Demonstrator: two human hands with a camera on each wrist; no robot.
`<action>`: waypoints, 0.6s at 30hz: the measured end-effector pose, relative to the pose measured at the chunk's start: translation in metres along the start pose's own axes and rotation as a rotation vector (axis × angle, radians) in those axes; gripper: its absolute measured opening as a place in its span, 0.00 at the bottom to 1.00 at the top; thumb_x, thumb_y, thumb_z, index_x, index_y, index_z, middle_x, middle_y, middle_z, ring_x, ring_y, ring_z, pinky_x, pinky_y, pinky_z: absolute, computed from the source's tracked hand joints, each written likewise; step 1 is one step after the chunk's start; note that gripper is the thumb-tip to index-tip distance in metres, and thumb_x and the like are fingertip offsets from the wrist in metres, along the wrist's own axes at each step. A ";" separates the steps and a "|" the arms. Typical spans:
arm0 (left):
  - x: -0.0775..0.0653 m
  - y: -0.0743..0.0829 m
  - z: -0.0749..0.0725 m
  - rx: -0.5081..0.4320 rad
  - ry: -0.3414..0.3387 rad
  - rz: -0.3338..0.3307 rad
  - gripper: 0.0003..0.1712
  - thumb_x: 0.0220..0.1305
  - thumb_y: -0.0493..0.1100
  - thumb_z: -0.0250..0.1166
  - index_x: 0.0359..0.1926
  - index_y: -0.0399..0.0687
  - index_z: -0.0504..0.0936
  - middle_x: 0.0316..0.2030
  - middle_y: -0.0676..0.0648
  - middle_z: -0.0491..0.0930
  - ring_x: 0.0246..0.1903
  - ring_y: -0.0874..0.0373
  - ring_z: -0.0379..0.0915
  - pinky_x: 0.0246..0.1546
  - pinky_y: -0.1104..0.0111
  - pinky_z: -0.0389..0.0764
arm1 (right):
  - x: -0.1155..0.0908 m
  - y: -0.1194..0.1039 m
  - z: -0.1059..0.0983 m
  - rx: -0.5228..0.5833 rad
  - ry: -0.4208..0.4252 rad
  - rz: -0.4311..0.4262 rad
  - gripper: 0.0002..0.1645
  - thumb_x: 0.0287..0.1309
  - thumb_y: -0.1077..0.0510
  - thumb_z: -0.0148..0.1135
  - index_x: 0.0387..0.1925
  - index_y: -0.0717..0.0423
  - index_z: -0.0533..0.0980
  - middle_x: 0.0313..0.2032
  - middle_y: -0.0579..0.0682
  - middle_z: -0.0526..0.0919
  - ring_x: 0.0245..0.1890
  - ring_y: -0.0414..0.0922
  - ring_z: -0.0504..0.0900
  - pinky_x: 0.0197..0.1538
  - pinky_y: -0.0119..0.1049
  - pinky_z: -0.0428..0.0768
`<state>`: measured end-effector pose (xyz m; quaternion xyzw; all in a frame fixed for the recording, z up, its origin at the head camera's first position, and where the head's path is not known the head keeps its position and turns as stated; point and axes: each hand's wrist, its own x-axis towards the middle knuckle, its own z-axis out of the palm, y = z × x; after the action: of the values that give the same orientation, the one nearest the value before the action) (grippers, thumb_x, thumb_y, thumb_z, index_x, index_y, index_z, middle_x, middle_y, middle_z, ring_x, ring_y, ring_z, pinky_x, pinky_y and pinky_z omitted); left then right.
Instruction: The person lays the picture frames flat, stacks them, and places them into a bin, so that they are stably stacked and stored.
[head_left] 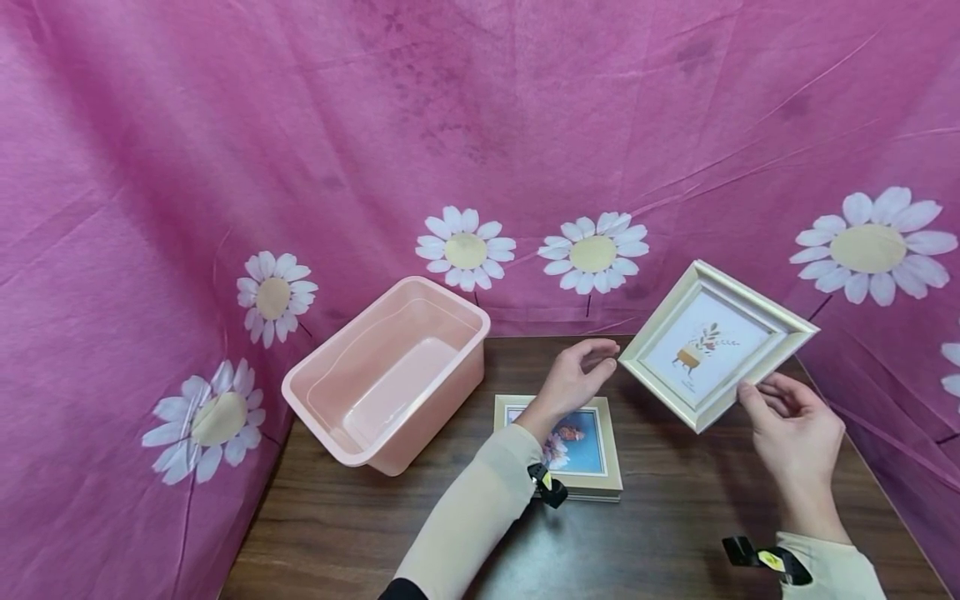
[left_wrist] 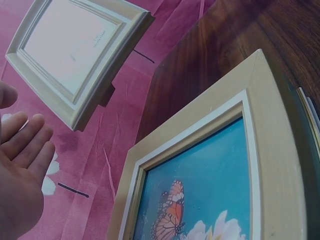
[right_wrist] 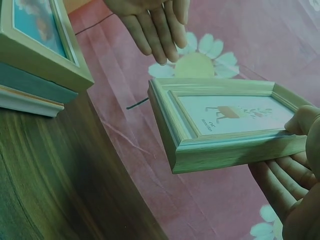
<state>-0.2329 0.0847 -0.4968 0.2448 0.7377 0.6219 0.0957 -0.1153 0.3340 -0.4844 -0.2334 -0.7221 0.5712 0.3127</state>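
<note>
A cream picture frame (head_left: pixel 705 354) with a potted-plant print is held up at the right, tilted above the table. My right hand (head_left: pixel 798 429) grips its lower right edge, thumb on the front and fingers behind, as the right wrist view shows. Near the frame's left corner, my left hand (head_left: pixel 573 375) has its fingers extended and thumb apart; in the right wrist view a gap separates that hand (right_wrist: pixel 152 27) from the frame. Below the left forearm lies a stack of picture frames, topped by a butterfly picture frame (left_wrist: pixel 277 165), partly covered by the arm in the head view.
A pink plastic bin (head_left: pixel 386 375), with nothing seen inside, stands on the left of the dark wooden table (head_left: pixel 660 533). A pink cloth (head_left: pixel 525 125) with daisies hangs behind the table and along both sides.
</note>
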 end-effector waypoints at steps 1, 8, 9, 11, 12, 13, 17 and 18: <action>0.000 0.000 0.000 -0.003 0.006 0.002 0.21 0.78 0.37 0.63 0.67 0.36 0.81 0.64 0.36 0.85 0.66 0.47 0.83 0.61 0.76 0.81 | 0.000 -0.001 0.000 0.004 -0.003 -0.001 0.23 0.60 0.71 0.72 0.39 0.35 0.84 0.28 0.21 0.85 0.30 0.19 0.85 0.37 0.12 0.81; 0.003 -0.002 -0.001 -0.009 0.026 0.013 0.21 0.78 0.37 0.63 0.67 0.35 0.81 0.64 0.38 0.85 0.66 0.50 0.83 0.63 0.76 0.81 | -0.005 -0.005 0.001 0.093 -0.023 -0.002 0.25 0.57 0.75 0.70 0.37 0.37 0.85 0.28 0.25 0.88 0.29 0.21 0.87 0.37 0.13 0.82; 0.003 -0.003 -0.002 -0.014 0.029 0.016 0.21 0.78 0.37 0.63 0.67 0.34 0.81 0.64 0.37 0.85 0.66 0.49 0.83 0.63 0.76 0.81 | -0.006 -0.006 0.002 0.122 -0.026 0.001 0.25 0.57 0.76 0.70 0.37 0.38 0.86 0.27 0.26 0.88 0.29 0.22 0.88 0.37 0.13 0.82; 0.003 -0.003 -0.002 -0.031 0.036 0.023 0.21 0.78 0.37 0.63 0.67 0.33 0.80 0.64 0.37 0.85 0.66 0.47 0.83 0.63 0.75 0.81 | -0.008 -0.008 0.003 0.183 -0.032 0.006 0.25 0.56 0.77 0.69 0.36 0.41 0.86 0.27 0.29 0.90 0.29 0.24 0.88 0.37 0.14 0.82; 0.004 -0.003 -0.002 -0.041 0.040 0.028 0.21 0.78 0.37 0.63 0.66 0.32 0.80 0.64 0.36 0.85 0.66 0.46 0.82 0.63 0.75 0.80 | -0.009 -0.009 0.003 0.214 -0.034 0.009 0.25 0.56 0.78 0.69 0.36 0.42 0.87 0.27 0.31 0.90 0.28 0.25 0.88 0.37 0.14 0.83; 0.004 -0.003 -0.002 -0.042 0.045 0.031 0.21 0.78 0.37 0.63 0.66 0.32 0.81 0.64 0.36 0.85 0.66 0.45 0.82 0.63 0.76 0.80 | -0.010 -0.010 0.004 0.234 -0.037 0.008 0.25 0.55 0.79 0.69 0.36 0.43 0.87 0.28 0.31 0.90 0.28 0.25 0.89 0.37 0.14 0.83; 0.005 -0.004 -0.002 -0.060 0.072 0.041 0.20 0.77 0.37 0.64 0.64 0.32 0.82 0.63 0.35 0.85 0.65 0.44 0.83 0.62 0.76 0.81 | -0.013 -0.014 0.006 0.277 -0.048 0.005 0.24 0.55 0.80 0.68 0.36 0.46 0.88 0.28 0.34 0.91 0.29 0.26 0.89 0.37 0.15 0.83; 0.005 -0.004 -0.002 -0.065 0.081 0.042 0.19 0.77 0.37 0.64 0.64 0.32 0.83 0.62 0.34 0.85 0.64 0.44 0.84 0.61 0.76 0.82 | -0.014 -0.015 0.006 0.277 -0.051 0.004 0.24 0.55 0.80 0.68 0.37 0.46 0.88 0.28 0.34 0.91 0.29 0.26 0.89 0.37 0.15 0.83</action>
<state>-0.2392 0.0847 -0.4989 0.2318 0.7149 0.6569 0.0607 -0.1100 0.3163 -0.4729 -0.1749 -0.6435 0.6718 0.3225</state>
